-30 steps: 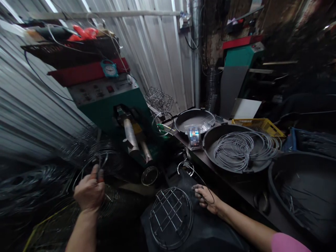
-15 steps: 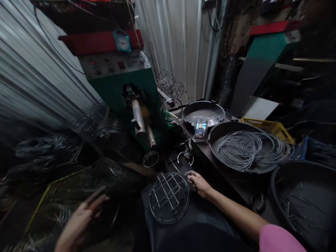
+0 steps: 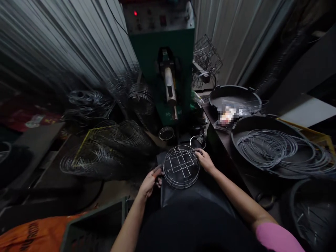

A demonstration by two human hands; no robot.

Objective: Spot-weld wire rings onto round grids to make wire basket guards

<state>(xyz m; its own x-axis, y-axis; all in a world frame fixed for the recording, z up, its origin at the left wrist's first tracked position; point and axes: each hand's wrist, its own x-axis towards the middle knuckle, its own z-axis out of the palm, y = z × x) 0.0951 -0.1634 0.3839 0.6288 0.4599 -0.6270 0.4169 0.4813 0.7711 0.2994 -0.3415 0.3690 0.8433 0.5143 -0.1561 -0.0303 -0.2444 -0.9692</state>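
Note:
A round wire rack (image 3: pixel 181 166), made of thin rings with a crossed grid of straight wires, lies over the dark cloth on my lap. My left hand (image 3: pixel 150 182) is closed at its left rim, the fingers curled and something orange around one finger. Across from it, my right hand (image 3: pixel 205 161) pinches the upper right rim between thumb and fingers. Just beyond the rack are a small bright metal ring (image 3: pixel 198 141) and a round metal part (image 3: pixel 166 133) below the green machine (image 3: pixel 175 45).
Bundles of wire rings (image 3: pixel 89 161) stand at left, with a green crate (image 3: pixel 94 224) and orange bag (image 3: pixel 39 232) nearer me. On the right bench, a black pan (image 3: pixel 249 168) holds wire hoops (image 3: pixel 265 147); another pan (image 3: pixel 233 91) sits behind it.
My left hand has come right, from beside the wire bundles to the rack's left rim. My right hand stays at the rack's right side. The view has turned left and down.

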